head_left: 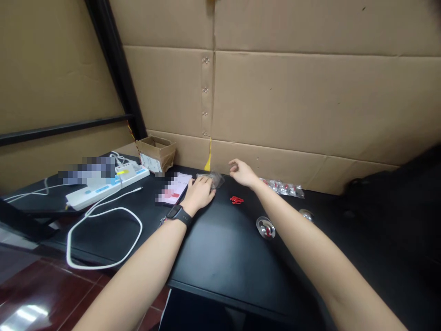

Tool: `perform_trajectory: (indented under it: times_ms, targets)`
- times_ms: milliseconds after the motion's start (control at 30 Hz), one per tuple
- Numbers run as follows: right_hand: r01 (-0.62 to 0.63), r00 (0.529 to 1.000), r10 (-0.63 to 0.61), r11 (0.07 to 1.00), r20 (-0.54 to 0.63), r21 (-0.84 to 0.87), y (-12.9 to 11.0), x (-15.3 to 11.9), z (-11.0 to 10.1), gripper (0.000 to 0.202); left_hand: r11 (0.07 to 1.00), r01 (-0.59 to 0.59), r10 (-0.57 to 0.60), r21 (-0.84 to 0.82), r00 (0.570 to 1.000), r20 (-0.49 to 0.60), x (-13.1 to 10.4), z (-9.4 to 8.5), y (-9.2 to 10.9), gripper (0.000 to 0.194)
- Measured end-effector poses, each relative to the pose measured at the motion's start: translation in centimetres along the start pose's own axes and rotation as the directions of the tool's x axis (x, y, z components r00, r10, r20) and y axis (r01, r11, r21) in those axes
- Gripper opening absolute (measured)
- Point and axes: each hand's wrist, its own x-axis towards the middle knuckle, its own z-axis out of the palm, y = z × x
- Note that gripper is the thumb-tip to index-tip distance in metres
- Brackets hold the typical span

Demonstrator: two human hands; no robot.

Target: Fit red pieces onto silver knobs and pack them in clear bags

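Note:
My left hand (199, 195), with a dark watch on its wrist, lies on the black table at the right edge of a phone (175, 187). Its fingers stretch out over a crumpled clear plastic bag (216, 179) and touch it; part of the bag is hidden under them. My right hand (242, 173) hovers near the cardboard wall with its fingers loosely bent and apart, nothing visible in them. In front of it lies a small bunch of red cord-like pieces (236, 200). A shiny round metal dish (265, 228) with something red in it sits beside my right forearm.
Several small clear packets (284, 188) lie along the wall behind my right forearm, and a second shiny dish (306, 214) is to its right. At left are a white power strip (103, 191), a looped white cable (139, 225) and an open cardboard box (156, 151).

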Motion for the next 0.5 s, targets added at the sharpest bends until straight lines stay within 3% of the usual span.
perform_trajectory:
  times_ms: [67,167,233,333,433,500]
  targets:
    - [0.112,0.993,-0.112,0.994,0.042,0.003,0.3,-1.6,-3.0,0.038,1.0,0.005,-0.005,0.006,1.0,-0.02,0.0,-0.1,0.0,0.029]
    - [0.184,0.964,-0.184,0.983,0.192,0.019,1.3,-6.2,-7.3,0.028,1.0,0.019,-0.019,-0.007,0.999,-0.029,-0.1,-0.5,0.0,0.029]
    - [0.21,0.943,-0.189,0.977,0.274,-0.047,2.1,-10.1,-9.3,0.037,0.998,0.053,-0.054,-0.02,0.998,-0.044,-0.1,-1.1,0.1,0.032]
    - [0.214,0.916,-0.178,0.975,0.36,-0.064,3.0,-15.5,-10.3,0.078,0.983,0.159,-0.171,-0.087,0.973,-0.157,-0.2,-2.6,1.1,0.038]
    - [0.244,0.924,-0.211,0.967,0.32,-0.068,3.5,-18.8,-9.8,0.079,0.968,0.148,-0.21,-0.205,0.923,-0.324,-0.1,-4.6,3.9,0.034]
    - [0.27,0.931,-0.242,0.961,0.272,-0.068,3.5,-19.7,-9.4,0.07,0.974,0.002,-0.08,-0.228,0.94,-0.331,0.2,-5.8,6.5,0.031]
